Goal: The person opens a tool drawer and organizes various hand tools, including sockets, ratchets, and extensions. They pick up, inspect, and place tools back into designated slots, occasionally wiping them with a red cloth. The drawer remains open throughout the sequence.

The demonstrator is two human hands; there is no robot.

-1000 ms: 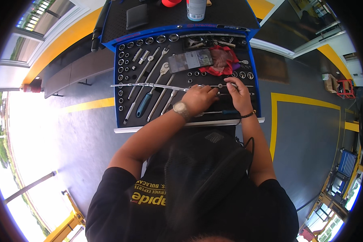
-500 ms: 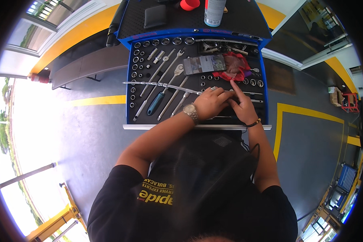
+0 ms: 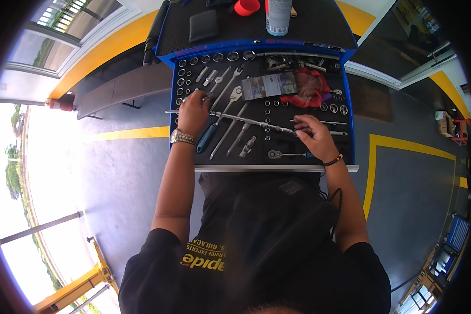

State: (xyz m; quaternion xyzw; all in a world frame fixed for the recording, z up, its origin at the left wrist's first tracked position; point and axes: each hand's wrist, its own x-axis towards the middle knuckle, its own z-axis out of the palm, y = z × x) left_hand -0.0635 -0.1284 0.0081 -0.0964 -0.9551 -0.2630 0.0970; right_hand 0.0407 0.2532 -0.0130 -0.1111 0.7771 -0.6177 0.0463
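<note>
A long chrome extension bar with jointed sections point(image 3: 251, 121) stretches at a slant across the open drawer. My right hand point(image 3: 316, 138) has its fingers curled round the bar's right end. My left hand point(image 3: 192, 115) is closed above the drawer's left side, in front of the bar, with its fingertips bent down among the sockets and short extensions. What those fingertips pinch is too small to make out. A blue-handled tool point(image 3: 208, 138) lies by my left wrist. Below my right hand lies a ratchet point(image 3: 275, 154), and a short swivel-jointed piece point(image 3: 248, 146) lies left of it.
Black foam in the blue tool chest's drawer point(image 3: 200, 168) holds sockets point(image 3: 233, 56) and wrenches point(image 3: 227, 83). A phone point(image 3: 269, 86) leans by a red cloth point(image 3: 309, 86). On the chest top are a spray can point(image 3: 278, 18), a red cup point(image 3: 246, 7) and a black wallet point(image 3: 202, 25).
My left hand has moved left, away from my right hand, to the sockets at the drawer's left. The ratchet and swivel piece have come into sight. My right hand stays near the bar's right end.
</note>
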